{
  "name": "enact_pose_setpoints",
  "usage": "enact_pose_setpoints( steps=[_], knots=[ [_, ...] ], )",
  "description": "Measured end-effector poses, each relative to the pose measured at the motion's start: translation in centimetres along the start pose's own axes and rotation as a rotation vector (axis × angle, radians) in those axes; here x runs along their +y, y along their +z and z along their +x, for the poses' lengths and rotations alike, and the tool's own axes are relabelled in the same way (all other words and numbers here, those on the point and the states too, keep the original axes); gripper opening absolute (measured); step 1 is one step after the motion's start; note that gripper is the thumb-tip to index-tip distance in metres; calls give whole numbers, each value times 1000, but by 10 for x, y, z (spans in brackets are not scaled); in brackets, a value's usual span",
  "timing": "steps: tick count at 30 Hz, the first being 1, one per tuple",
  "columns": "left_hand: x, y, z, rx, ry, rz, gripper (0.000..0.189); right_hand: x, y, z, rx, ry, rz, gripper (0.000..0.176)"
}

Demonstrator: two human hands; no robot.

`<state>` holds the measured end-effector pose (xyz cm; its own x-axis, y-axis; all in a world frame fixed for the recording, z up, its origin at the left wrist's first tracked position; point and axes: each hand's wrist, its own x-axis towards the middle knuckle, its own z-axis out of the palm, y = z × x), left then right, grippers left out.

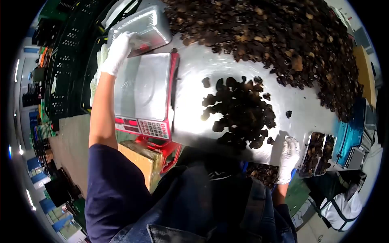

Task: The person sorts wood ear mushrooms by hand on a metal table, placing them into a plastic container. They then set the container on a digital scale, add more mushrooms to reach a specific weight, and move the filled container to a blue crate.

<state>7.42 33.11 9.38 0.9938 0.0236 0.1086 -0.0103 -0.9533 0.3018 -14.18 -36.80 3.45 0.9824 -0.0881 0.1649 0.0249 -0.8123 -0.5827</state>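
My left hand (118, 53), in a white glove, reaches to the upper left, its fingers closed on the near edge of a clear plastic tray (156, 34), which looks like part of a stack. Just below that hand lies the steel pan of a red digital scale (142, 87), with nothing on it. My right hand (288, 156), also gloved, is at the table's near edge with its fingers curled; what they may hold is hidden. Left of it spreads a small pile of dark, wrinkled wood ear mushrooms (243, 109). Two filled clear trays (314, 154) stand right of it.
A large heap of wood ear mushrooms (263, 32) covers the far side of the steel table (190, 81). Below the near edge sits a blue bin (263, 174) of the same pieces. A teal machine (350, 129) stands at right, black crates (67, 60) at left.
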Motion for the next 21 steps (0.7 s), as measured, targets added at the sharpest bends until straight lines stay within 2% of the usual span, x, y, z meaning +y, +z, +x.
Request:
enact_pose_setpoints(
  steps=[2,4,6,7,8,9,10,11,12,14,16,18,20,21],
  knots=[
    [70,-38,-18,89,-38,286,42,-2,1,3,1,-2,-39,20],
    [95,-50,-37,209,58,243,39,-19,3,9,9,-37,-139,21],
    [127,-45,-73,130,72,-31,37,-52,3,14,-45,-22,-76,44],
    [156,-37,-96,94,150,-82,39,-64,9,16,-74,-36,-120,65],
    [188,-20,-122,-37,160,-161,43,-68,15,14,-104,-49,-157,86],
    [213,-3,-144,-230,141,-371,50,-55,28,6,-98,-109,-139,102],
    [229,22,-160,-292,253,-397,58,-43,43,-4,-89,-178,-110,118],
    [246,33,-161,-301,277,-447,61,-43,50,-14,-110,-194,-202,124],
    [249,37,-150,-267,280,-334,59,-46,55,-23,-131,-214,-288,130],
    [222,45,-115,129,295,-228,56,-53,53,-30,-133,-184,-302,123],
    [183,23,-59,514,290,-51,48,-59,47,-34,13,-95,-184,113],
    [108,8,-4,691,214,240,45,-58,41,-36,101,-39,-152,87],
    [30,3,31,381,52,467,37,-45,36,-39,125,41,-92,75],
    [23,-7,31,116,6,326,31,-49,30,-40,131,53,-116,66]
  ],
)
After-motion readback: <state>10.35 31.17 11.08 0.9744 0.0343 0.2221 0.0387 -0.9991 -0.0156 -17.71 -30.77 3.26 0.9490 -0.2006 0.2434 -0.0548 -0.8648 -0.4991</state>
